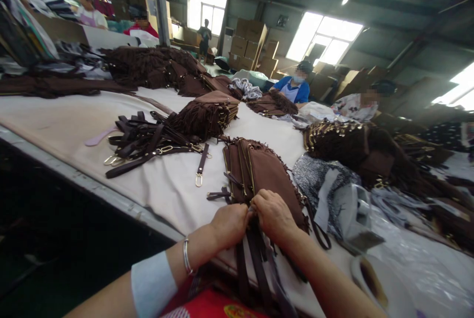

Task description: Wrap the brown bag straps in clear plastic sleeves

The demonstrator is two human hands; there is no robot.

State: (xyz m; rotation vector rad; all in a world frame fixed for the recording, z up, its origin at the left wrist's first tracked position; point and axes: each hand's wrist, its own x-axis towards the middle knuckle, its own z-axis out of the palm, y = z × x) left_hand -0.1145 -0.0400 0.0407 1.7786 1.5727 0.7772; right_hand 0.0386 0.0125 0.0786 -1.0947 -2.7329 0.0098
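Observation:
My left hand (231, 221) and my right hand (273, 213) meet at the near end of a stack of brown fringed zip pouches (276, 172). Both are closed, fingertips pinched together around the end of a dark brown wrist strap (255, 254); the exact part between them is mostly hidden. Several straps hang below the hands toward my lap. The pouches lie side by side, with gold zips and fringe along the edges. A single strap with a gold clip (201, 165) lies left of the stack. Beyond it is a heap of similar straps (138, 135).
More fringed pouches (200, 118) are piled behind the straps, with larger piles (148, 66) farther back. On the right stand a tape dispenser (357, 214), a roll (370, 278) and clear plastic. The table edge (148, 214) runs along my left. Co-workers (296, 86) sit across.

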